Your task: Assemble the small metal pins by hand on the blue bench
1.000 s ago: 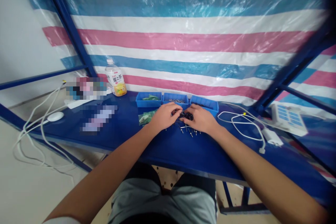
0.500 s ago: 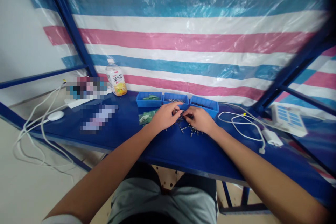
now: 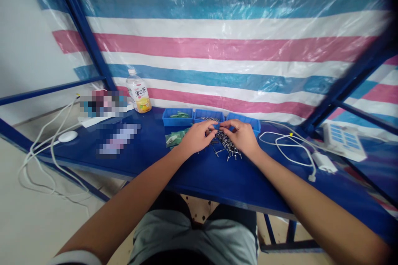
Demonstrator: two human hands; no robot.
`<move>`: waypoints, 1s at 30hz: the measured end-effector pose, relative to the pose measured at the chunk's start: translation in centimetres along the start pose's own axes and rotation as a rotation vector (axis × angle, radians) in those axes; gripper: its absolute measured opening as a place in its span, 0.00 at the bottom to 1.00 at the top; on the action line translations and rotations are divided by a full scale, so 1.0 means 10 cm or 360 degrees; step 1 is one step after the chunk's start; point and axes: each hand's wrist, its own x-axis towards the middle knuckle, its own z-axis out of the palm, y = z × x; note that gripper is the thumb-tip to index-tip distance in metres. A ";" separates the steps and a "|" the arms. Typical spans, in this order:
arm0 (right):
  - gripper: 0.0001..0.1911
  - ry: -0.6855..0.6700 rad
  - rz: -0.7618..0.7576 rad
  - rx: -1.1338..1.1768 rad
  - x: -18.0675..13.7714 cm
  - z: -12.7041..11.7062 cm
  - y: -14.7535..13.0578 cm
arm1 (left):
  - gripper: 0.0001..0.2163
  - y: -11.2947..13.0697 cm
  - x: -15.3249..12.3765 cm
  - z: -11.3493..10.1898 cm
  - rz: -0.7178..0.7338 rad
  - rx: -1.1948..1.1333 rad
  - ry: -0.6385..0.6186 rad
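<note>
A loose pile of thin metal pieces that look like blind rivets lies on the blue table, partly under my hands. My left hand is at the pile's left side, thumb and fingers curled into a pinch. Facing it, my right hand hangs over the pile with thumb and fingertips pressed together. The fingertips of both hands nearly meet; what they pinch is too small to make out. Green plastic packets lie just left of my left hand.
Behind the hands stand a left blue bin with green packets, a middle blue bin with metal pieces, and a right blue bin. A drink bottle stands left. White cables, a charger and a power strip lie right.
My right hand has lifted slightly and moved up and away from the pile, toward my left fingertips, uncovering more of the metal pieces. My left hand has barely moved.
</note>
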 end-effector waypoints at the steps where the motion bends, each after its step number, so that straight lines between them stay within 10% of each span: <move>1: 0.09 0.0008 0.0025 0.0023 0.00 0.01 -0.01 | 0.16 0.00 0.00 0.00 -0.0004 -0.0008 0.0004; 18: 0.08 -0.0050 -0.0124 0.0188 0.00 -0.02 -0.19 | 0.14 -0.02 0.03 0.02 -0.0281 -0.0717 -0.0019; 30: 0.15 -0.0070 0.0327 0.0512 -0.01 0.04 -0.18 | 0.11 -0.13 0.05 0.03 -0.0335 -0.0817 0.0105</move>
